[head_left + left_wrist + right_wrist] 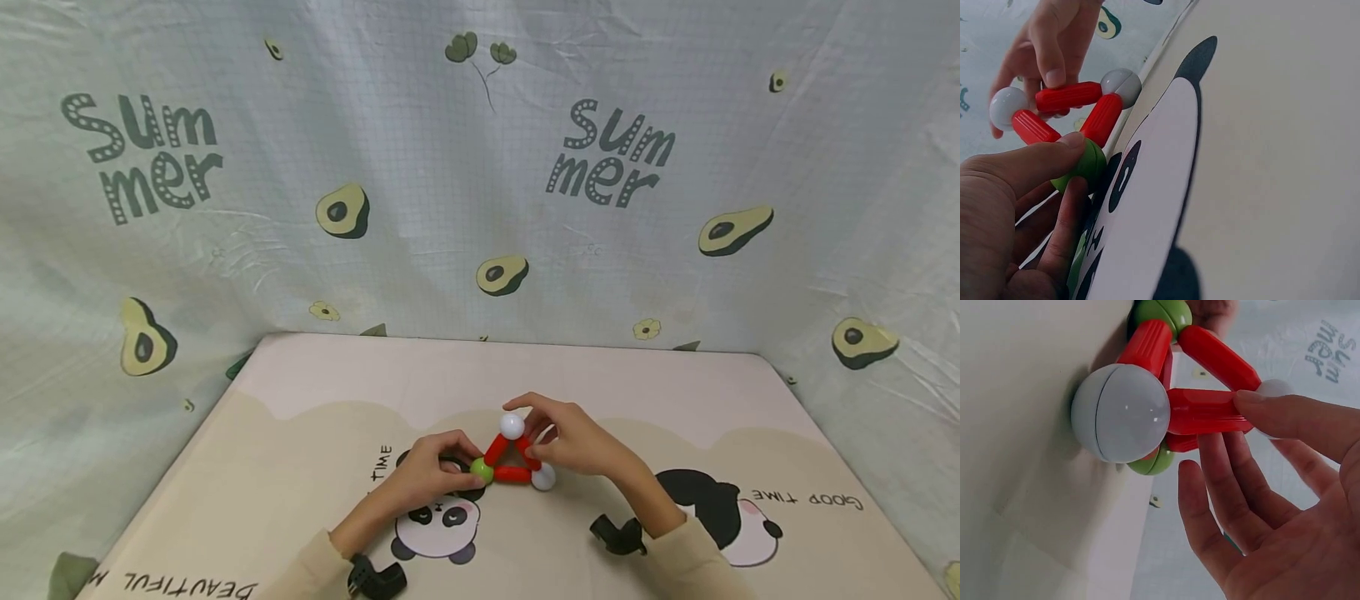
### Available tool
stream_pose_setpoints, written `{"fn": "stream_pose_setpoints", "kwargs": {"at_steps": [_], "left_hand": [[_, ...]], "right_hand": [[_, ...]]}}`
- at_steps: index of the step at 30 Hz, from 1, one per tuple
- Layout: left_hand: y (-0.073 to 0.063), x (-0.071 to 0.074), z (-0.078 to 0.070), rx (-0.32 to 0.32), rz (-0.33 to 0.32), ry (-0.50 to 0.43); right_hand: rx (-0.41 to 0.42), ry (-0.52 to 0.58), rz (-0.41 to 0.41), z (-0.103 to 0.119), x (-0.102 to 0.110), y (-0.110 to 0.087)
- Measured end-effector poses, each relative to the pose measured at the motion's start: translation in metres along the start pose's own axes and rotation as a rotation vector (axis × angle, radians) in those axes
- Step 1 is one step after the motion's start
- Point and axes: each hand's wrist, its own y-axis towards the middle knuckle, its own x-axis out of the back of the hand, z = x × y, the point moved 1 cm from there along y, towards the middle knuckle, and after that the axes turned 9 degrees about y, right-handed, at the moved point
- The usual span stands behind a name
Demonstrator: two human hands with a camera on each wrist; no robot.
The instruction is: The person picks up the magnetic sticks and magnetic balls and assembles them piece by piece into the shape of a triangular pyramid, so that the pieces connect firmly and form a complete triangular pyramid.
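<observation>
A frame of red rods (513, 475) and balls, like a magnetic building toy, stands on the table between the hands. My left hand (429, 475) pinches its green ball (482, 471) between thumb and fingers. With thumb and fingertips, my right hand (576, 440) grips the red rod (1204, 411) joining the two white balls. One white ball (512, 426) is at the top; the other white ball (1121, 414) sits low on the right, by the tabletop. The right wrist view reveals a second green ball (1154, 464) behind, partly hidden by the low white ball.
The table (300, 517) has a pale cover printed with pandas and lettering. Behind it and at both sides hangs a curtain (420, 167) with avocado prints. A black wrist mount (377, 578) is near the left sleeve, another black mount (619, 535) near the right.
</observation>
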Motion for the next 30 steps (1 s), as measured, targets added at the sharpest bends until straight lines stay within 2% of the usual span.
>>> {"fn": "stream_pose_setpoints", "kwargs": {"at_steps": [9, 30], "left_hand": [[0.0002, 0.0, 0.0012, 0.0, 0.002, -0.006], [0.0, 0.0011, -0.0006, -0.004, 0.015, -0.011]], "right_hand": [[0.037, 0.019, 0.041, -0.003, 0.0025, -0.0005], [0.014, 0.045, 0.035, -0.0018, 0.0031, -0.0012]]}}
